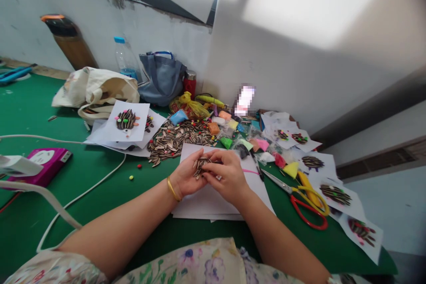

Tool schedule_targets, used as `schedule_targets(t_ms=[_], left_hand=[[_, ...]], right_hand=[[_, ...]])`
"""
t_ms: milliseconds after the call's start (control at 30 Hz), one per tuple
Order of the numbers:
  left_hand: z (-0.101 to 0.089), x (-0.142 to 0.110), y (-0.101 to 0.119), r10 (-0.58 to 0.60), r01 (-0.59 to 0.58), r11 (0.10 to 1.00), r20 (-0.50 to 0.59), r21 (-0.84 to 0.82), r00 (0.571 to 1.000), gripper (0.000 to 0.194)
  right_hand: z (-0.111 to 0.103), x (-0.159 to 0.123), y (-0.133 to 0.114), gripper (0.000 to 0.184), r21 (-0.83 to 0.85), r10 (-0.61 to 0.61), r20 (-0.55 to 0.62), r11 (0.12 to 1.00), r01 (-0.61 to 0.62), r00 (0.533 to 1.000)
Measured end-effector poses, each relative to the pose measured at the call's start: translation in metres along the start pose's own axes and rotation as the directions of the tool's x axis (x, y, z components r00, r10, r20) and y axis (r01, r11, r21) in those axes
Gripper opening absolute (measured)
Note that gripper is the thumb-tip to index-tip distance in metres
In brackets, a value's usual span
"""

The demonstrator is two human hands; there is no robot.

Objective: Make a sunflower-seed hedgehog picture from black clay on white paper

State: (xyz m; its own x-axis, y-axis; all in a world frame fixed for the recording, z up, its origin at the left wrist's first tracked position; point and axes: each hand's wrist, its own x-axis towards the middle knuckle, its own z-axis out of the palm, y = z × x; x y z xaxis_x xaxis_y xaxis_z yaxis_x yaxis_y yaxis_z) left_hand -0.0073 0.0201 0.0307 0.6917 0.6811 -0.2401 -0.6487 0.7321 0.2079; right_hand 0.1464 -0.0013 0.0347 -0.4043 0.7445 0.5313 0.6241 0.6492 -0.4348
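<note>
My left hand (186, 175), with a gold bangle at the wrist, cups a small bunch of striped sunflower seeds (200, 166). My right hand (226, 175) presses its fingertips onto the same seeds from the other side. Both hands hover over a white paper sheet (213, 199). Beyond them lies a large loose pile of sunflower seeds (176, 140). Left of that pile, a paper card with a seed hedgehog picture (128, 122) rests on other sheets. Yellow-and-red-handled scissors (308, 202) lie to the right of my right hand.
The green table mat (33, 97) carries a canvas tote (96, 91), a blue bag (163, 77), a plastic water bottle (124, 57) and a red flask (190, 83). Small packets of coloured clay (233, 137) and more hedgehog cards (335, 195) lie right. A white cable (80, 197) crosses the left.
</note>
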Motion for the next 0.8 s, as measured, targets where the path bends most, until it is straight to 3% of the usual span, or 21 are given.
schedule_targets(t_ms=[233,567,800], left_hand=[[-0.0034,0.002,0.0007,0.033,-0.032,0.999,-0.034,0.017,0.999,0.039],[-0.0005,0.0004,-0.0025,0.009,-0.011,1.0,-0.095,-0.028,0.995,0.034],[-0.0011,0.0008,-0.0033,0.033,-0.021,0.997,-0.149,0.081,0.988,0.028]], right_hand=[[-0.0022,0.0011,0.0042,0.016,-0.077,0.07,-0.07,0.994,-0.076,0.995],[0.003,0.0023,-0.0021,0.01,-0.162,0.054,0.063,0.986,-0.044,0.997],[-0.0006,0.0022,0.0028,0.017,-0.014,0.159,-0.113,0.987,-0.162,0.981]])
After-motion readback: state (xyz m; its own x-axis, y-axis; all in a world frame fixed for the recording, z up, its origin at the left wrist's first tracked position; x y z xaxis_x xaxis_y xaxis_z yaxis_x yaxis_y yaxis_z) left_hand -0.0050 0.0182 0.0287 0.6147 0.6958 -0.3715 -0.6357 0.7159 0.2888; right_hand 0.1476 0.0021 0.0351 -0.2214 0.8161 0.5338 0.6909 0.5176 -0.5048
